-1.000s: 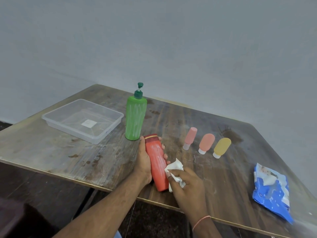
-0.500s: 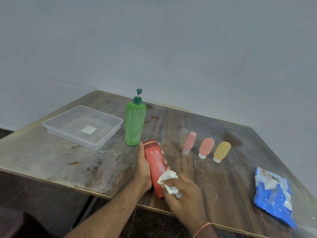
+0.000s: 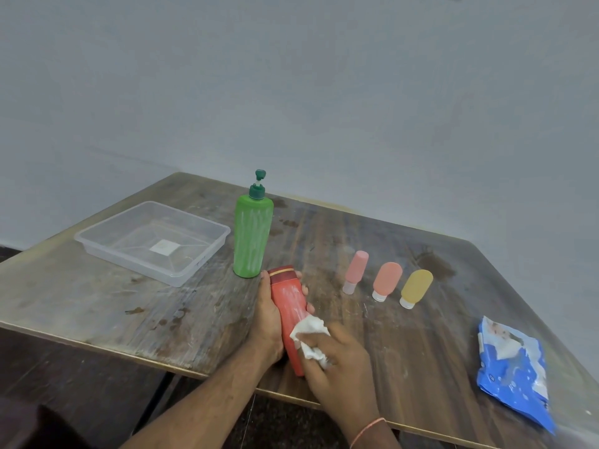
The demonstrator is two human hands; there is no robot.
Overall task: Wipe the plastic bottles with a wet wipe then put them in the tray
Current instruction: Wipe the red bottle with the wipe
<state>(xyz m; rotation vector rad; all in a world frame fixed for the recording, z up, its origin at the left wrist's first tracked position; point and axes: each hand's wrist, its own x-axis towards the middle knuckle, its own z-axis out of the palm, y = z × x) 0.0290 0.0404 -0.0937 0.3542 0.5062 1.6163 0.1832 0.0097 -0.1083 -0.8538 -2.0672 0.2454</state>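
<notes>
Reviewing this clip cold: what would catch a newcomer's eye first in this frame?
At the table's near edge, the left hand grips a red bottle while the right hand presses a crumpled white wipe against it. Just behind stands a tall green pump bottle, with a clear tray holding no bottles to its left. Three small pastel bottles lie in a row to the right.

A red bottle point(image 3: 289, 314) with a darker, gold-banded cap was seen at lower centre against a white wipe point(image 3: 309, 338). A green pump bottle point(image 3: 253, 238) was streaked white. Pink point(image 3: 356, 271), coral point(image 3: 386, 280) and yellow point(image 3: 416, 287) bottles were white-capped. The tray point(image 3: 207, 259) was clear; the packet point(image 3: 512, 371) blue and white.
</notes>
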